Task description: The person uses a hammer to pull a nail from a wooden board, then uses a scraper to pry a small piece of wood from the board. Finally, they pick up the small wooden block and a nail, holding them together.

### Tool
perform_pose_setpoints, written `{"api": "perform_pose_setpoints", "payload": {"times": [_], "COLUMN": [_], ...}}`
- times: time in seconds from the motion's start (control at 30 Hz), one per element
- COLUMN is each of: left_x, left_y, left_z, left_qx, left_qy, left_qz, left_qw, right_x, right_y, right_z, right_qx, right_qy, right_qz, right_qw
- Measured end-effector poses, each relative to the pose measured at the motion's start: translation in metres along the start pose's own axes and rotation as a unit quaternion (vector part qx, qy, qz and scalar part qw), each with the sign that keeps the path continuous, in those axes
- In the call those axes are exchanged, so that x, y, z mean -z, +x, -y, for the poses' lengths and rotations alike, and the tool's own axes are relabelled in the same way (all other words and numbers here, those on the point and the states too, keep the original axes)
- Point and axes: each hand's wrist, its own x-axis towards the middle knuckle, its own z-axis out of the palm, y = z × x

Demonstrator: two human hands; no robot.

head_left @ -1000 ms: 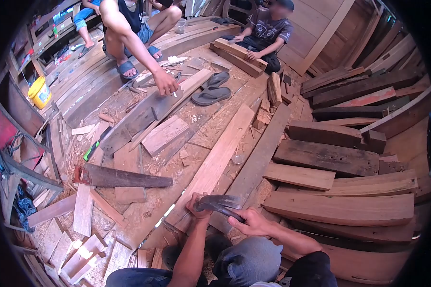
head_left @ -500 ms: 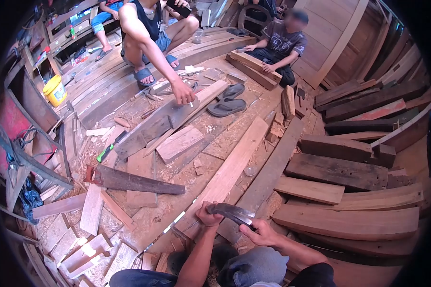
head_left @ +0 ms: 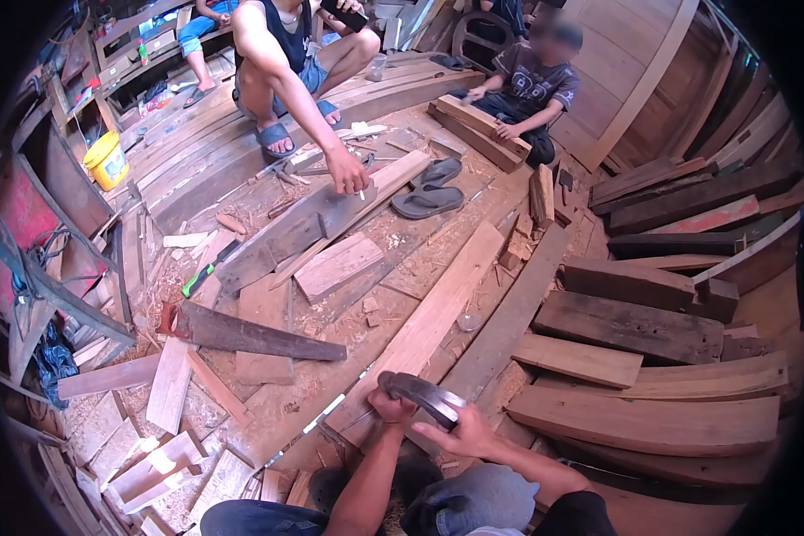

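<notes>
A curved, dark metal tool with a shiny near end spans the space between my hands, low in the middle of the view. Its far end is in my left hand, whose fingers are closed in a fist. At the near end, my right hand grips it, thumb stretched toward the left hand; the other fingers are partly hidden. Beyond my hands, a long pale plank lies on the floor, its near end close to my left fist. A darker plank runs alongside it.
A handsaw and a green-handled tool lie to the left. Sandals sit ahead. One person's hand reaches over a board; another person sits by a beam. Stacked timber lines the right.
The tool has turned slightly, its near end shifting left and toward me. My right hand has moved left along with it, its thumb now reaching further below the tool.
</notes>
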Motion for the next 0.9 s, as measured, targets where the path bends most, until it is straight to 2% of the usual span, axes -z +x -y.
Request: {"api": "perform_pose_setpoints", "payload": {"times": [0.03, 0.1, 0.13, 0.23, 0.27, 0.3, 0.37, 0.5, 0.57, 0.67, 0.77, 0.9], "left_x": [0.000, 0.000, -0.003, -0.003, 0.000, -0.001, -0.002, -0.002, 0.001, 0.005, 0.006, 0.003], "left_y": [-0.002, -0.010, -0.013, -0.013, -0.018, -0.018, -0.021, -0.013, -0.007, -0.001, -0.005, -0.008], "left_z": [0.001, 0.009, 0.010, 0.018, 0.023, 0.027, 0.033, 0.020, 0.013, 0.004, 0.005, 0.009], "left_qx": [0.000, 0.069, 0.105, 0.084, 0.147, 0.147, 0.218, 0.221, 0.138, 0.091, 0.133, 0.136], "left_qy": [0.000, -0.052, -0.032, -0.019, -0.046, -0.045, -0.112, -0.096, 0.008, 0.042, -0.003, -0.053], "left_qz": [0.000, -0.012, -0.015, -0.023, -0.005, -0.006, -0.015, -0.029, -0.017, -0.026, -0.031, -0.047], "left_qw": [1.000, 0.996, 0.994, 0.996, 0.988, 0.988, 0.969, 0.970, 0.990, 0.995, 0.991, 0.988], "right_x": [-0.007, -0.022, -0.027, -0.039, -0.040, -0.043, -0.050, -0.051, -0.058, -0.051, -0.050, -0.052], "right_y": [0.005, 0.017, 0.021, 0.034, 0.035, 0.036, 0.036, 0.043, 0.044, 0.046, 0.046, 0.046], "right_z": [-0.003, -0.015, -0.022, -0.023, -0.021, -0.023, -0.029, -0.020, -0.033, -0.022, -0.023, -0.022], "right_qx": [0.000, 0.027, 0.015, 0.029, 0.017, 0.018, 0.017, 0.015, 0.002, 0.010, 0.053, 0.044], "right_qy": [0.000, 0.004, -0.027, -0.001, 0.000, 0.001, -0.001, 0.030, 0.033, 0.036, 0.035, 0.032], "right_qz": [0.000, -0.043, -0.032, -0.048, -0.037, -0.036, -0.058, -0.096, -0.100, -0.088, -0.086, -0.099], "right_qw": [1.000, 0.999, 0.999, 0.998, 0.999, 0.999, 0.998, 0.995, 0.994, 0.995, 0.994, 0.994]}}
